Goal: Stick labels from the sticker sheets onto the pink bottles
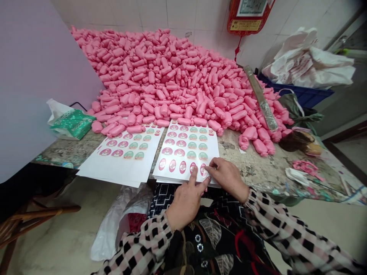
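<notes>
A white sheet of stickers lies at the table's front edge, with round pink and green stickers above a bottom row of oval pink ones. My right hand has its thumb and fingertips closed at the rightmost oval sticker. From below, my left hand rests its index finger on the sheet near that row. Its other fingers are curled, and a small bit of pink shows beside them; what they hold is mostly hidden. A second stack of sticker sheets lies to the left.
A large heap of small pink plastic bottles covers the back of the table. A long wrapped bar leans on it. A green and white packet lies left; pink scissors and a blue crate are right.
</notes>
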`<state>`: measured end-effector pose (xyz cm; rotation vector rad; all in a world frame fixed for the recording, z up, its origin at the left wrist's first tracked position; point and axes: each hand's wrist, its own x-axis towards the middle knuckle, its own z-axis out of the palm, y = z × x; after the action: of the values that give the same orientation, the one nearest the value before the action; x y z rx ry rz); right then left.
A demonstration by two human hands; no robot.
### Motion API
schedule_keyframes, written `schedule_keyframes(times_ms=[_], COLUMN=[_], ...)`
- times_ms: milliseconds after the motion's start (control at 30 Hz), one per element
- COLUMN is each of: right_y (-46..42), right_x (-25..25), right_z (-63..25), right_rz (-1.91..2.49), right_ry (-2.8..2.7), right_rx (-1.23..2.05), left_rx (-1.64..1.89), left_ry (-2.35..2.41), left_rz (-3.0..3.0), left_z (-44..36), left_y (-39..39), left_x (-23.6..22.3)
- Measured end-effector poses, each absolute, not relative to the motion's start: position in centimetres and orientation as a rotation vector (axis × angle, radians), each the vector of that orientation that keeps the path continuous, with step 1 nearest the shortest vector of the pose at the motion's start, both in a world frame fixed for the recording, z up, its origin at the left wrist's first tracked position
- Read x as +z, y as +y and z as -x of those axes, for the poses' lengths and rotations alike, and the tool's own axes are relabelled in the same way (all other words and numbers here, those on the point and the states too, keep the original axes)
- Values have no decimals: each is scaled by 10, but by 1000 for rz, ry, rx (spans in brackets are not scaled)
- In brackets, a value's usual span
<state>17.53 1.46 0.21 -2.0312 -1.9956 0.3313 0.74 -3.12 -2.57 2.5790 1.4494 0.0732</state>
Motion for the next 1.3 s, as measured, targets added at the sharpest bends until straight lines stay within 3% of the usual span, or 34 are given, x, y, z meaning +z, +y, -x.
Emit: schedule_keyframes(times_ms=[400,567,733,900,1300], right_y=[22,22,5,-18,-24], right_x=[27,26,21,30,17], right_z=[-177,-194,-183,-148,-138], right_rz=[1982,1851,1481,1330,1353], right_ry=[-1909,-1759,-1416,-1352,-1421], right_rx=[299,513,857,1078,1053], left_rx=[61,320,860,960,917], left_ry=[1430,1266,1126,816,757], left_rz=[-2523,-2346,-1480,-490,-406], left_z=[-7,7,19,10,-2], left_y=[-31,-31,-32,-17,-11], left_x=[-24,-16,5,18,16])
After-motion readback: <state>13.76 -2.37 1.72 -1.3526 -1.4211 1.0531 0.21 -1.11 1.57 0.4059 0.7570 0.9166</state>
